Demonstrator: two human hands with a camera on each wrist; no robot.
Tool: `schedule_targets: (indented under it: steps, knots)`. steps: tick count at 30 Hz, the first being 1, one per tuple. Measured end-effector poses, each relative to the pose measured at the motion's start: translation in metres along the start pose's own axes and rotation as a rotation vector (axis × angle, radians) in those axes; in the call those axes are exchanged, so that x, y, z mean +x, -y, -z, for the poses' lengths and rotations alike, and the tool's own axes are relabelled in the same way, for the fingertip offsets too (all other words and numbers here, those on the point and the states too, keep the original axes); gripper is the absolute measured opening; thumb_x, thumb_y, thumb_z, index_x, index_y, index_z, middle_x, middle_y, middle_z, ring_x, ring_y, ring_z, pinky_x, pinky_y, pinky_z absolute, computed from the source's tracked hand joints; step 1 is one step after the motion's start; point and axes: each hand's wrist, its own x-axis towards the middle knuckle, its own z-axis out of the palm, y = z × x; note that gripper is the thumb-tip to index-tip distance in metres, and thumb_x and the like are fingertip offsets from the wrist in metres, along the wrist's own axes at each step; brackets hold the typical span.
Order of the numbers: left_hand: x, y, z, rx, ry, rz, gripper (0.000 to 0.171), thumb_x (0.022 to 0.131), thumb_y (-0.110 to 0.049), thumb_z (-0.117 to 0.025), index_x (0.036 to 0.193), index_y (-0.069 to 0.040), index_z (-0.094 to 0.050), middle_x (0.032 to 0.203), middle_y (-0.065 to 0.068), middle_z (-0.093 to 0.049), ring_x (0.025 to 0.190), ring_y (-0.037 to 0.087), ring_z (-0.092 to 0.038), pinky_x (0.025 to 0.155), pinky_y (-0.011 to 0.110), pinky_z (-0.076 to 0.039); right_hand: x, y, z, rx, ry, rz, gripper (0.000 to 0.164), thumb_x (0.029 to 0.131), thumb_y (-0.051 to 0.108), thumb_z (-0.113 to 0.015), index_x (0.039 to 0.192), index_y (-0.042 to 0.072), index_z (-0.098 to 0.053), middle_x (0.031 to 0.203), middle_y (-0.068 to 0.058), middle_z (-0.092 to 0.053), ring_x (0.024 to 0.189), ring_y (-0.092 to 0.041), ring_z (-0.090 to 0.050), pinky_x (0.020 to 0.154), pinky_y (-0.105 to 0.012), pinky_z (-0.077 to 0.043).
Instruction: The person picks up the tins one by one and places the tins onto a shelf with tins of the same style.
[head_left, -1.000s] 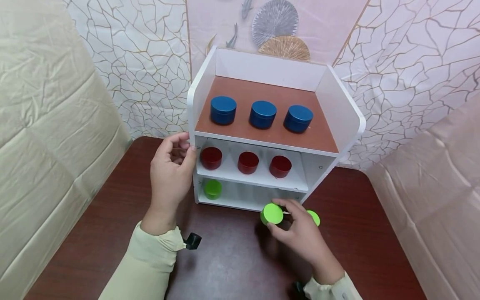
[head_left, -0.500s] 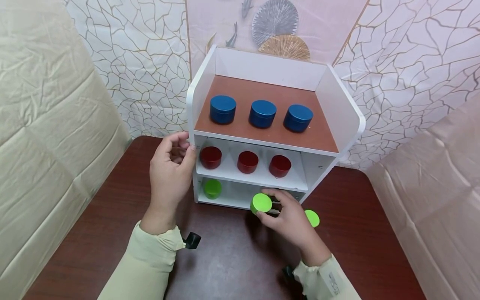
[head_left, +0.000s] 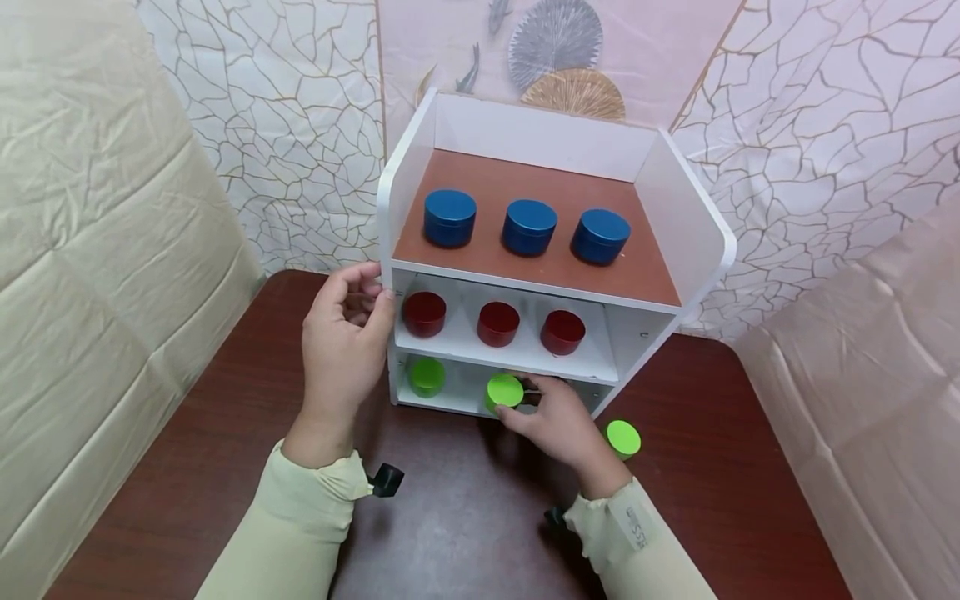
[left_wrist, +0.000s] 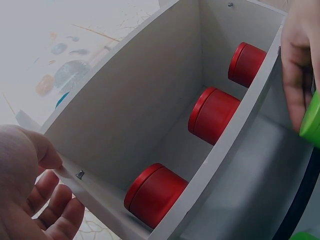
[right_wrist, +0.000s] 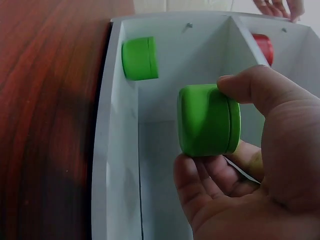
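My right hand (head_left: pixel 558 421) pinches a round green tin (head_left: pixel 504 392) by its side, between thumb and fingers. In the right wrist view the held tin (right_wrist: pixel 207 120) hangs at the mouth of the lowest compartment, apart from its floor. Another green tin (head_left: pixel 427 377) stands at the left end of that compartment. My left hand (head_left: pixel 343 333) grips the front edge of the left side panel of a white shelf unit (head_left: pixel 547 290), thumb in front and fingers curled outside. A third green tin (head_left: pixel 622 439) stands on the table to the right of the unit.
Three blue tins (head_left: pixel 528 227) stand in a row on the brown top shelf (head_left: pixel 480 179). Three red tins (head_left: pixel 498 323) line the middle shelf, just above my right hand. The dark wooden table (head_left: pixel 450 517) spreads in front, with a draped cloth (head_left: pixel 862 350) at the right.
My right hand has carried the green tin left and farther in, from over the table to the lowest compartment. The left hand keeps its place on the side panel.
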Motion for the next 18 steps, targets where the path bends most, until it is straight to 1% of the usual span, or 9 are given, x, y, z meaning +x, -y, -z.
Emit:
schedule_targets:
  steps: [3,6,9,13,18]
  knots:
    - [0.000,-0.001,0.001,0.002,-0.003,-0.001,0.028,0.105,-0.013,-0.076,0.133,-0.012,-0.076,0.110,0.001,-0.069,0.098,0.015,-0.066,0.080,0.021,-0.055,0.009,-0.001,-0.005,-0.018,-0.002,0.021,0.048,0.094,0.033,-0.090,0.137,0.024,-0.070,0.128,0.002,-0.072,0.114,-0.022,-0.072,0.103,-0.051,-0.064]
    - [0.000,0.000,0.001,0.001,0.000,-0.003,0.028,0.105,-0.013,-0.076,0.133,-0.012,-0.075,0.110,0.002,-0.069,0.098,0.015,-0.067,0.080,0.020,-0.055,0.017,-0.004,-0.011,-0.029,-0.003,0.045,0.049,0.095,0.035,-0.089,0.139,0.023,-0.070,0.129,0.001,-0.072,0.113,-0.024,-0.071,0.101,-0.050,-0.062]
    - [0.000,0.000,0.001,-0.001,0.003,-0.005,0.028,0.105,-0.013,-0.076,0.133,-0.011,-0.075,0.111,0.002,-0.069,0.098,0.015,-0.067,0.080,0.021,-0.055,0.022,-0.007,-0.016,-0.028,0.010,0.054,0.054,0.096,0.034,-0.088,0.143,0.021,-0.067,0.134,-0.001,-0.068,0.114,-0.025,-0.068,0.104,-0.050,-0.060]
    - [0.000,0.001,0.001,0.001,0.006,-0.007,0.028,0.105,-0.014,-0.076,0.133,-0.012,-0.075,0.111,0.002,-0.069,0.098,0.014,-0.066,0.080,0.021,-0.055,0.027,-0.011,-0.022,-0.020,0.024,0.048,0.057,0.096,0.033,-0.089,0.147,0.021,-0.065,0.138,-0.003,-0.066,0.118,-0.024,-0.066,0.107,-0.050,-0.059]
    - [0.000,0.002,0.000,0.003,0.003,-0.014,0.028,0.105,-0.015,-0.076,0.133,-0.013,-0.076,0.111,0.002,-0.069,0.098,0.014,-0.066,0.080,0.022,-0.055,0.032,-0.014,-0.026,-0.020,0.039,0.042,0.055,0.097,0.032,-0.088,0.145,0.019,-0.066,0.137,-0.004,-0.068,0.123,-0.024,-0.068,0.109,-0.052,-0.061]
